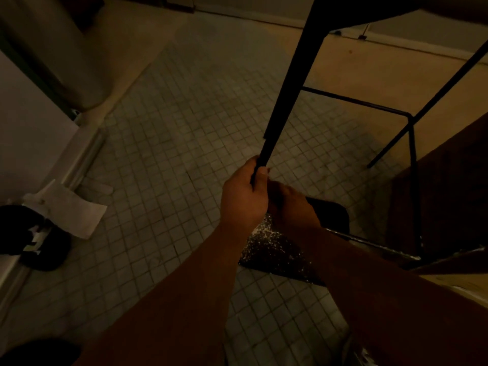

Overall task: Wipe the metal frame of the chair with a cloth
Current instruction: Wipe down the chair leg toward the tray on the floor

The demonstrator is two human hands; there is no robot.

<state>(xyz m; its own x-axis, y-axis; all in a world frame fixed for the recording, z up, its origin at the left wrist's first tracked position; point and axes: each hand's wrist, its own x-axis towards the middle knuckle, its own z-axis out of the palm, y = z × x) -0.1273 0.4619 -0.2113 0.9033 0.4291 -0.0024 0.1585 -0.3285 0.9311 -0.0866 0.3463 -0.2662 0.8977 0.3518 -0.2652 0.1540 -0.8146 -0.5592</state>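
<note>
The chair is tilted, and its black metal frame (287,83) runs down from the top of the view, with a crossbar (356,101) and thinner legs on the right. My left hand (244,194) is closed around the lower end of the thick leg. Just to its right and a little lower, my right hand (290,204) is closed at the same leg end, apparently on a dark speckled cloth (269,252) that hangs below both hands. The light is dim, so the exact grip on the cloth is hard to make out.
Small square floor tiles (184,122) cover the ground. A white sheet of paper (71,210) and a black shoe (34,239) lie at the left by a wall. A dark wooden panel (449,194) stands at the right, close to the chair legs.
</note>
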